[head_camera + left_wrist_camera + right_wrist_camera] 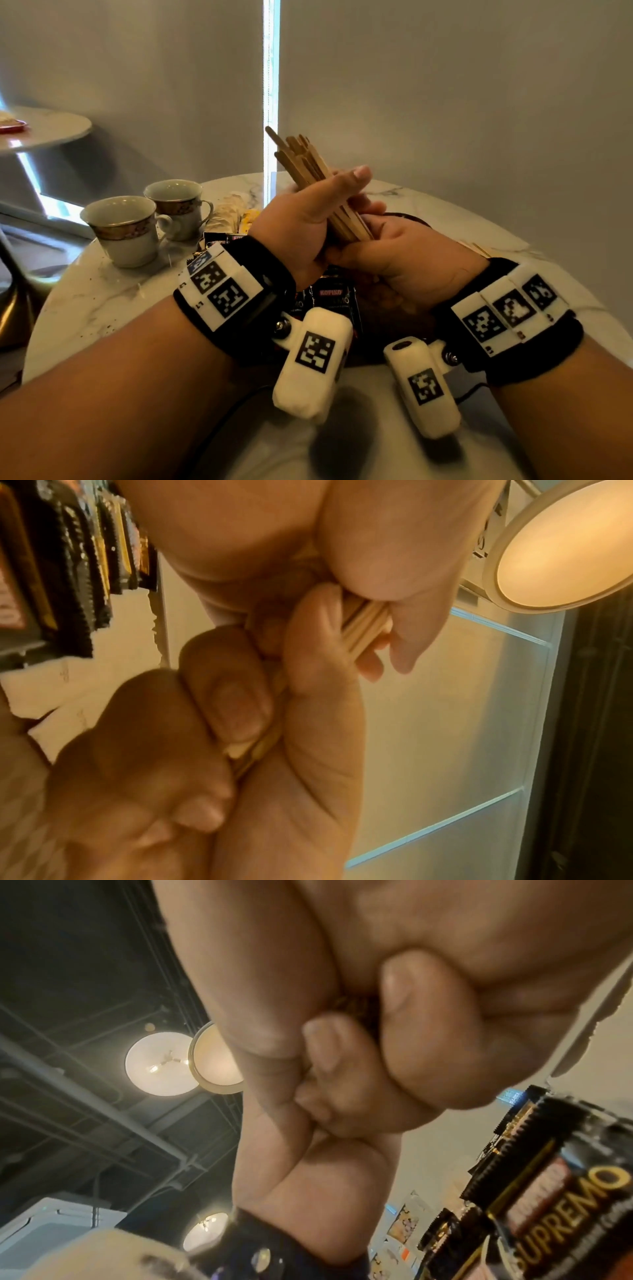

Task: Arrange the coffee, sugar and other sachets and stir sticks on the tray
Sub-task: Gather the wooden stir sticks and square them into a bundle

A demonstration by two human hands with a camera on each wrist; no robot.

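**Holding a bunch of wooden stir sticks in both my hands**

Gripping the stir sticks [310, 178] is my left hand [301, 229]. My fingers curl tight around the bunch and my thumb lies straight along it, pointing to 2 o'clock. The sticks poke up out of my fist toward 11 o'clock. Their tops are not even. Some stick out more than others.

My right hand [404, 253] is at the low end of the bunch, touching my left hand. Its fingers curl around the bottom of the sticks. From my left wrist I can see the stick ends [365, 626] squeezed between the fingers of both hands.

Both hands are up in the air above the white marble table [102, 298]. Under my hands lie black coffee sachets [330, 294] with red and gold words on them. From my right wrist I can read "SUPREMO" on one coffee sachet [561, 1210]. I think they sit on a dark tray, but my hands hide most of it.

At 10 o'clock from my hands stand two white cups [125, 229] with gold bands, side by side. Between the cups and my left hand lie some pale and yellow sachets [236, 210]. A few more sticks [478, 248] lie on the table at 3 o'clock, just past my right hand.
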